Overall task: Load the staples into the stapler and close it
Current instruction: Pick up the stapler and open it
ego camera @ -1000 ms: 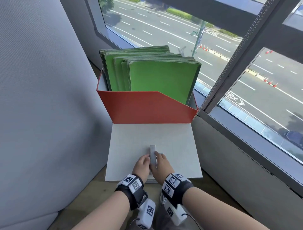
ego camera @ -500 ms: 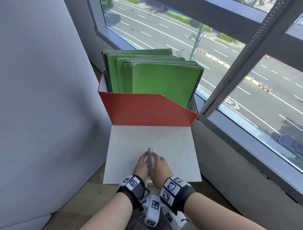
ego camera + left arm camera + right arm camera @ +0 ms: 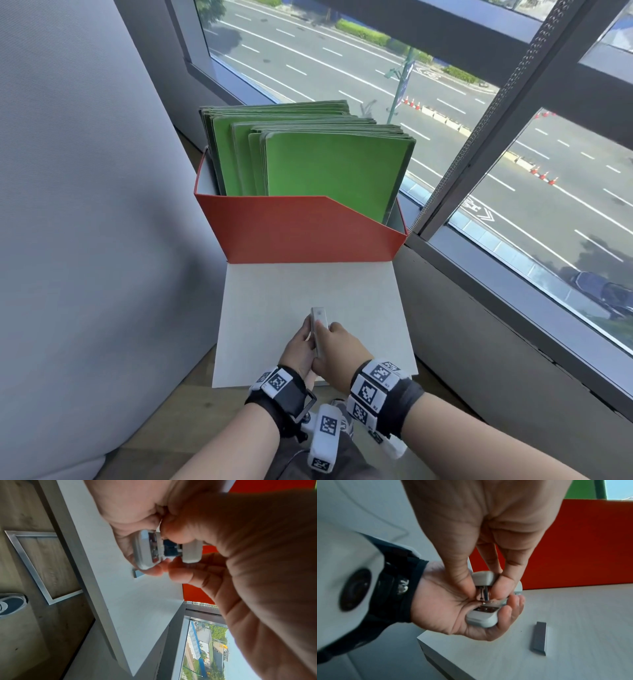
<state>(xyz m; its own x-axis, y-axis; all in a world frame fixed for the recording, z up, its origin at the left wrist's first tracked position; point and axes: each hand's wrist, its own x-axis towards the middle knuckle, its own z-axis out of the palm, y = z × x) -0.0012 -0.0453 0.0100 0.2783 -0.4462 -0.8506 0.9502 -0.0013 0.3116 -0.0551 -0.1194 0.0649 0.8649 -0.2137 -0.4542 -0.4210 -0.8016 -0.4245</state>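
Stapler [image 3: 482,616], pale grey and hinged open, lies cupped in the left hand [image 3: 453,615] above the white table [image 3: 359,301], whose near edge lies just below. The right hand [image 3: 481,534] pinches its metal magazine between thumb and fingertips. A grey staple strip [image 3: 539,638] lies on the table beside the stapler. No writing is legible on either. Behind stands an orange file box [image 3: 308,233] of green folders [image 3: 329,174].

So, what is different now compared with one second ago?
The stapler has been lifted off the white table and tilted; the left hand now cradles its base while the right hand pinches the metal part inside. Both hands kept their grip on it. The staple strip lies on the table, not yet loaded. The red box of green folders stayed put.
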